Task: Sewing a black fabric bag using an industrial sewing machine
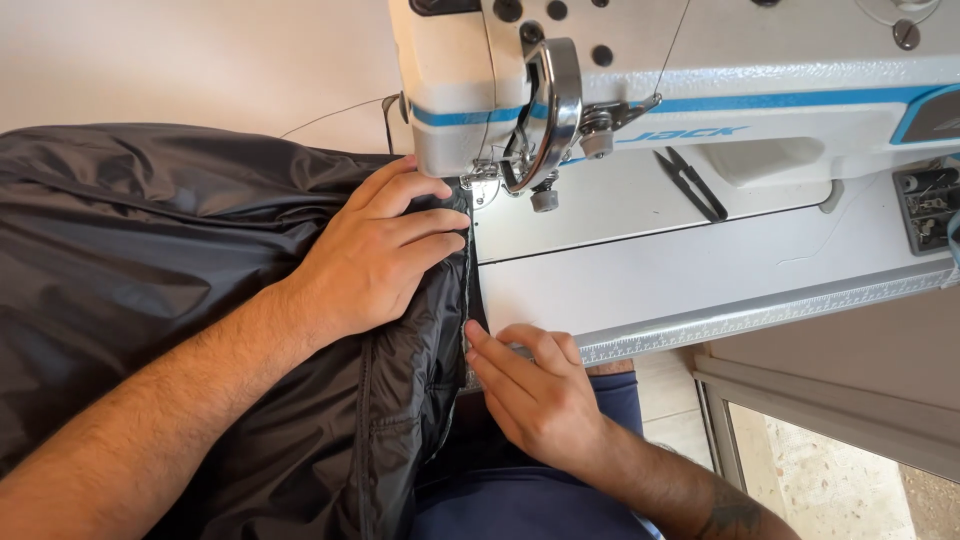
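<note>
A large piece of shiny black fabric (150, 240) covers the left half of the sewing table and hangs over the front edge. My left hand (375, 255) lies flat on it, fingers pointing toward the needle area of the white sewing machine (700, 80). My right hand (535, 395) rests near the table's front edge, its fingertips pinching the fabric's seam edge (465, 320). The presser foot is hidden behind the machine head and my left fingers.
Black thread snips (690, 185) lie on the machine bed to the right. A metal ruler strip (760, 312) runs along the table's front edge. A control box (925, 205) sits at far right. My blue trousers (560, 500) and the tiled floor (840, 470) show below.
</note>
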